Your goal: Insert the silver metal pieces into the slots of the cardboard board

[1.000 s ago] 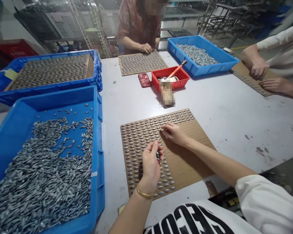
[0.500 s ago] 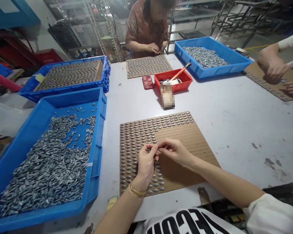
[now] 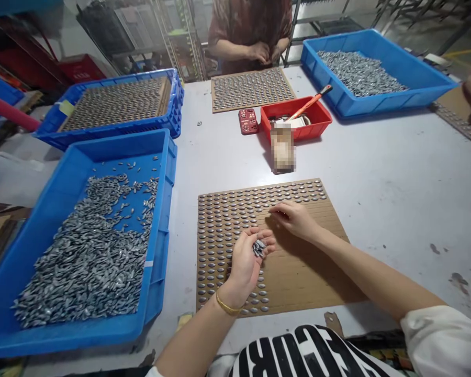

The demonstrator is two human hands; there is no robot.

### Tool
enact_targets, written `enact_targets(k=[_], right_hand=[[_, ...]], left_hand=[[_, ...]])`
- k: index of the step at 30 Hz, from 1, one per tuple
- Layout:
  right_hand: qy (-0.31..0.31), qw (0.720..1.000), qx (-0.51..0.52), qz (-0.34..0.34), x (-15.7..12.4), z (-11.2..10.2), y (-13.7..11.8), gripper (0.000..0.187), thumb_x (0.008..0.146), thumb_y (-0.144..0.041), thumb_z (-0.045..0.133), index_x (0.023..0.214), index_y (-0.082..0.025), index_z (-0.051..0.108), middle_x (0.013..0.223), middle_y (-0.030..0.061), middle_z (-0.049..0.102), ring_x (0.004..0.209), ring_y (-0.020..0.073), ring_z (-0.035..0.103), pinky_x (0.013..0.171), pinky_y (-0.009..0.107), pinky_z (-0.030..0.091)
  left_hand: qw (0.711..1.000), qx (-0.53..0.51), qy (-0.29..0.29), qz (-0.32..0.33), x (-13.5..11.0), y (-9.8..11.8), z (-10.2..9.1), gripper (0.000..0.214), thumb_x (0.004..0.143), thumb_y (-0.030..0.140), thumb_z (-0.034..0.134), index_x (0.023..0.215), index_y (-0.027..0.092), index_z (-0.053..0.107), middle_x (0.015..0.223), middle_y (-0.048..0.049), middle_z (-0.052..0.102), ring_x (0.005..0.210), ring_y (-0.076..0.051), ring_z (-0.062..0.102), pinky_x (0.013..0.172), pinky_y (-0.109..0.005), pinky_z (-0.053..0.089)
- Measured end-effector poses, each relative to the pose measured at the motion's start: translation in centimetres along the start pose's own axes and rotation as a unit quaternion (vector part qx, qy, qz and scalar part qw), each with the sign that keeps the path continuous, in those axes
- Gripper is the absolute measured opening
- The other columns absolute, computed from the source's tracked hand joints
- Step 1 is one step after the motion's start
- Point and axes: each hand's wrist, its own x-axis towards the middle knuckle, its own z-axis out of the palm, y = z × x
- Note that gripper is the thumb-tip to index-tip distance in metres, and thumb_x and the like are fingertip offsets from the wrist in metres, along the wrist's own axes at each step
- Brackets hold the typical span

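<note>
My left hand (image 3: 245,264) is cupped palm-up above the lower part of a slotted cardboard board (image 3: 302,272), with a small bunch of grey oval pieces (image 3: 259,248) lying in its fingers. A gold bangle (image 3: 226,305) circles that wrist. Rows of the same pieces fill the board's left and top areas, and the lower right shows bare slots. My right hand (image 3: 294,219) rests on the board just past the row ends, its fingertips loosely together. Whether a piece sits between those fingertips is hidden.
A blue tray (image 3: 160,180) of loose grey pieces stands to my left, and a second (image 3: 416,84) stands far right. Another blue tray (image 3: 172,104) holds a filled board. A co-worker's hands (image 3: 265,52) are across the table; a red box (image 3: 317,123) holds an orange-handled tool.
My hands have separated: the left has turned palm-up, showing the pieces in it, and the right has moved up and to the right along the board. The co-worker at right has mostly left the view.
</note>
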Motion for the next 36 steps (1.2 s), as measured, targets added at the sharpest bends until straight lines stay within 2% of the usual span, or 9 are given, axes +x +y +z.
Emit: enact_targets(k=[4,8,17,20,23,26,29,32,36], right_hand=[[-0.02,0.997,-0.071,-0.008,0.9,1.3,0.6,0.019,0.092,-0.02,0.047,0.092,-0.02,0.067,0.088,0.0064,0.065,0.079,0.0172,0.061,0.07,0.028,0.047],[-0.028,0.991,-0.127,-0.011,1.2,1.6,0.5,0.022,0.093,-0.021,0.045,0.091,-0.02,0.067,0.09,0.0065,0.064,0.078,0.0165,0.059,0.067,0.026,0.045],[-0.047,0.982,-0.18,-0.031,1.3,1.3,0.3,0.023,0.093,-0.018,0.044,0.084,-0.021,0.065,0.083,0.0055,0.059,0.07,0.0148,0.053,0.063,0.025,0.04],[-0.052,0.983,-0.172,-0.031,1.2,1.0,0.2,0.022,0.094,-0.021,0.044,0.091,-0.021,0.066,0.089,0.0062,0.061,0.072,0.0154,0.055,0.064,0.026,0.042],[-0.018,0.981,-0.192,-0.037,2.0,-0.4,0.4,0.022,0.093,-0.022,0.045,0.104,-0.022,0.065,0.099,0.0074,0.063,0.083,0.0183,0.057,0.069,0.028,0.044],[0.029,0.961,-0.271,-0.05,3.8,-2.7,1.9,0.027,0.09,-0.022,0.05,0.114,-0.024,0.064,0.114,0.0094,0.06,0.101,0.0258,0.052,0.08,0.036,0.045],[0.043,0.94,-0.333,-0.065,6.2,-4.7,4.8,0.035,0.087,-0.025,0.056,0.121,-0.029,0.06,0.135,0.0087,0.047,0.121,0.032,0.04,0.091,0.046,0.039],[0.033,0.93,-0.361,-0.062,8.2,-5.6,8.0,0.036,0.087,-0.03,0.056,0.123,-0.032,0.058,0.146,0.0066,0.034,0.131,0.0339,0.029,0.095,0.05,0.034],[0.041,0.927,-0.369,-0.042,10.7,-6.2,11.1,0.033,0.09,-0.036,0.053,0.122,-0.029,0.06,0.148,0.0089,0.033,0.133,0.035,0.025,0.097,0.051,0.031]], left_hand=[[0.999,0.018,-0.027,-0.021,-0.1,0.2,-0.5,0.018,0.083,0.028,0.06,0.093,0.018,0.05,0.085,-0.0095,0.07,0.07,-0.017,0.066,0.063,-0.027,0.051],[0.998,0.042,-0.034,-0.027,-0.1,0.3,-0.7,0.025,0.076,0.034,0.07,0.089,0.016,0.058,0.073,-0.0035,0.065,0.061,-0.011,0.059,0.057,-0.023,0.048],[0.998,0.049,-0.026,-0.017,0.3,0.3,-1.1,0.026,0.07,0.027,0.074,0.092,0.013,0.07,0.079,-0.0051,0.065,0.068,-0.01,0.058,0.063,-0.023,0.048],[0.998,0.051,-0.027,-0.015,0.4,0.5,-1.2,0.028,0.07,0.025,0.074,0.095,0.014,0.068,0.083,-0.0061,0.066,0.071,-0.012,0.06,0.067,-0.025,0.049],[0.999,0.046,-0.021,-0.011,0.5,0.7,-1.3,0.026,0.07,0.024,0.075,0.093,0.015,0.065,0.083,-0.0058,0.066,0.07,-0.012,0.06,0.066,-0.025,0.05],[0.999,0.044,-0.018,-0.011,0.6,0.8,-1.3,0.023,0.069,0.024,0.076,0.086,0.014,0.064,0.08,-0.0053,0.066,0.069,-0.012,0.061,0.065,-0.025,0.05],[0.999,0.043,-0.015,-0.005,0.7,0.9,-1.3,0.023,0.068,0.025,0.076,0.085,0.014,0.065,0.078,-0.0041,0.065,0.067,-0.012,0.06,0.063,-0.024,0.05],[0.999,0.042,-0.008,0.003,0.9,1.2,-1.3,0.024,0.066,0.025,0.077,0.085,0.014,0.066,0.076,-0.0031,0.063,0.066,-0.011,0.059,0.063,-0.024,0.05],[0.999,0.037,0.002,0.009,1.0,1.5,-1.4,0.027,0.065,0.026,0.079,0.085,0.015,0.066,0.076,-0.0032,0.063,0.067,-0.011,0.06,0.063,-0.024,0.05]])
